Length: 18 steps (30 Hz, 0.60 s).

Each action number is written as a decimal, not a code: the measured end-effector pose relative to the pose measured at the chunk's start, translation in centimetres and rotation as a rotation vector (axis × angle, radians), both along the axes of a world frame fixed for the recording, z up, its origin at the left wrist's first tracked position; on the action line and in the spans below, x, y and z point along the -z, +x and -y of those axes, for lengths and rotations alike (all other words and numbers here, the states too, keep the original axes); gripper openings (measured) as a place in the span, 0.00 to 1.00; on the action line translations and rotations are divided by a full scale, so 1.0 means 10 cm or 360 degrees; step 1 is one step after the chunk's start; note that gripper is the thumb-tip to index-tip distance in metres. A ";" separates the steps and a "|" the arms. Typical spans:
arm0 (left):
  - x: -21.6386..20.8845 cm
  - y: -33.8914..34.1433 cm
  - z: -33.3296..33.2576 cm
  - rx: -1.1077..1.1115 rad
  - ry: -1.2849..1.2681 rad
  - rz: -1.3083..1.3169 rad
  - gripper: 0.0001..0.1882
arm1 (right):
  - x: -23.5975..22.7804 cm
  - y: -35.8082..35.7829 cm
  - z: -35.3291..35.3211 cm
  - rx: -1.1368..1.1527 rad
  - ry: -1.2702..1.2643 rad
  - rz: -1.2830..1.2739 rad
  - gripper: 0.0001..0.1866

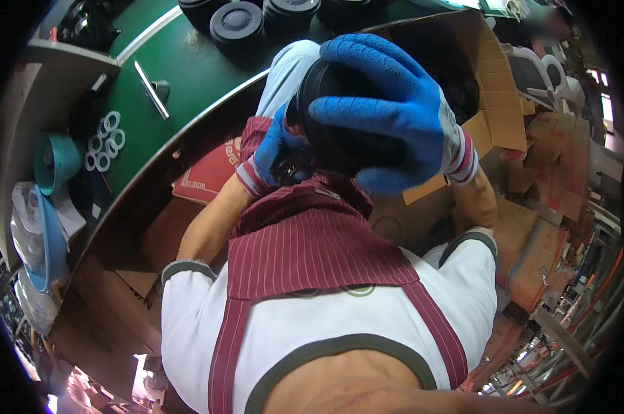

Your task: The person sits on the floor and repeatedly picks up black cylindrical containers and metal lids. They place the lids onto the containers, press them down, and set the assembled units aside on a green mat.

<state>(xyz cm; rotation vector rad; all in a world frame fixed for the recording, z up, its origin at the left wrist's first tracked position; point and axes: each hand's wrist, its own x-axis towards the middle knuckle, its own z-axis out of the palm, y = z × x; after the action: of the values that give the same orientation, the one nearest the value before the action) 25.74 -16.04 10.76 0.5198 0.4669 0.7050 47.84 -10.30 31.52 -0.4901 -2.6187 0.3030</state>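
A black, round, thick-walled part (329, 141) is held up over my lap between both hands, which wear blue work gloves with striped cuffs. My right hand (401, 114) is spread across its top and right side, fingers curved over it. Its lower left edge is gripped by my left hand (279, 150), and what the fingertips touch is partly hidden. The underside of the part does not show. Similar black round pieces (236, 25) stand on the green worktable (136, 38) beyond my hands.
A T-shaped metal tool (152, 90) and several white rings (107, 143) lie on the table's left. Near them are a teal bowl (58, 163) and a blue basin (47, 241). An open cardboard box (498, 90) stands right, with more cartons (557, 162) behind.
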 end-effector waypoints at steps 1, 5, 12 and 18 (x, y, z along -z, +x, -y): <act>-0.01 -0.04 0.03 0.0048 -0.0204 0.0097 0.46 | 0.05 -0.01 -0.01 0.0051 -0.0070 -0.0052 0.38; -0.35 -0.07 -0.21 -0.0162 -0.0595 0.0582 0.43 | 0.55 0.04 0.06 0.0690 -0.0363 -0.0750 0.35; -0.14 -0.26 -0.31 -0.0679 0.0048 -0.0016 0.39 | 0.76 0.04 0.18 0.0883 -0.1028 -0.0895 0.43; -0.27 -0.32 -0.36 -0.0492 -0.0303 0.0371 0.38 | 0.57 0.23 -0.11 0.0185 -0.0171 -0.0254 0.51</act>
<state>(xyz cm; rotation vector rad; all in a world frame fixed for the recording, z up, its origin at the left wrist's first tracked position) 22.53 -12.40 13.44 0.1830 0.3935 0.9939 50.14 -9.21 25.80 -0.6249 -2.4181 0.4281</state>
